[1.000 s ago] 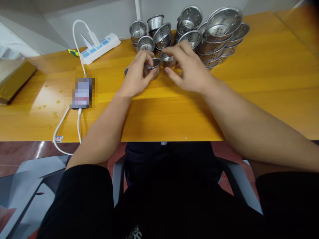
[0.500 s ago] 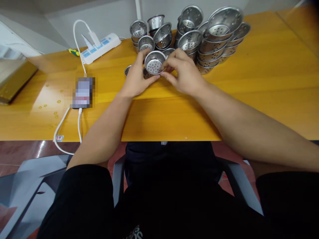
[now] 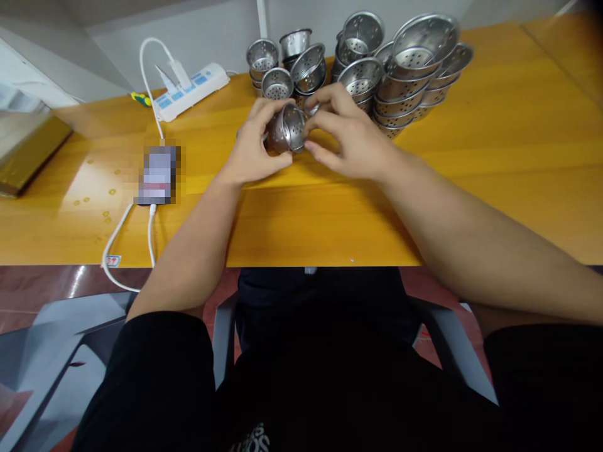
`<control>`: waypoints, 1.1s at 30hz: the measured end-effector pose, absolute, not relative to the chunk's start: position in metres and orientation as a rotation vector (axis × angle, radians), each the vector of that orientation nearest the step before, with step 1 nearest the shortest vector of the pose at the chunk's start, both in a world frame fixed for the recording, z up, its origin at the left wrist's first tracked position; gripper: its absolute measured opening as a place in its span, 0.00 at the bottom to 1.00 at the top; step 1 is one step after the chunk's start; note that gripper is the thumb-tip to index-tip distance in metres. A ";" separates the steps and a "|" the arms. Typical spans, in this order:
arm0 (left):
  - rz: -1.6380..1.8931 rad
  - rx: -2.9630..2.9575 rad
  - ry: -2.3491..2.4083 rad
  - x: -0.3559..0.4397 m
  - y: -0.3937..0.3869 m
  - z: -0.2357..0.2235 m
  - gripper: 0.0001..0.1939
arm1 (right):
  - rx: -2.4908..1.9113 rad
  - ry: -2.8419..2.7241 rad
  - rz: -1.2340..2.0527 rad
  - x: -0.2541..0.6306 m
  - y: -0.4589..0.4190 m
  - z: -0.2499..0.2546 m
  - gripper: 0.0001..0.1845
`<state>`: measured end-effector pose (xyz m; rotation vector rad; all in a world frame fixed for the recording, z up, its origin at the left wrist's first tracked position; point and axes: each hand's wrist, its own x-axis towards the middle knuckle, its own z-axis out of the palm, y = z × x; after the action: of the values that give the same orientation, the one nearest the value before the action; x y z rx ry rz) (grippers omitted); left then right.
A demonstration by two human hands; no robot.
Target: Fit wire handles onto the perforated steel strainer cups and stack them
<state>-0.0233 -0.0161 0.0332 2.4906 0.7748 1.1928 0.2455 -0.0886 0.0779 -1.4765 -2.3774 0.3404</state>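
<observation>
A small perforated steel cup (image 3: 286, 129) sits tilted on its side between both hands, just above the yellow table (image 3: 494, 144). My left hand (image 3: 252, 147) curls round its left side with thumb and fingers on the rim. From the right, my right hand (image 3: 351, 135) pinches the cup's edge with its fingertips. Right behind the hands lies a pile of small steel cups (image 3: 277, 81) and a stack of wider perforated steel bowls (image 3: 414, 56).
A white power strip (image 3: 191, 91) with plugs and a white cable lies at the back left. A phone (image 3: 157, 174) on a cable rests left of my arms. A gold box (image 3: 26, 154) sits at the far left edge. A screwdriver (image 3: 139, 98) lies near the strip.
The cup, held open side toward me half a second ago, has been turned onto its side between both hands. The hands have stayed in the same spot.
</observation>
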 end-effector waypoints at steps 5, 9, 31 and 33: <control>1.137 2.498 0.684 -0.022 -0.023 0.039 0.45 | -1.318 -2.357 0.377 0.245 -0.089 0.078 0.34; 1.015 2.453 0.827 -0.019 -0.029 0.043 0.44 | -1.242 -2.385 0.324 0.243 -0.088 0.076 0.38; 1.441 2.161 1.227 -0.080 0.024 0.025 0.38 | -1.480 -2.435 0.279 0.275 -0.053 0.053 0.19; 1.320 2.178 1.248 -0.088 0.033 0.018 0.40 | -1.495 -2.466 0.272 0.274 -0.051 0.050 0.16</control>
<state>-0.0876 0.0332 0.0183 2.1783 1.2482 1.3199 0.2745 -0.0509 0.0497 -1.4945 -2.4657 0.2723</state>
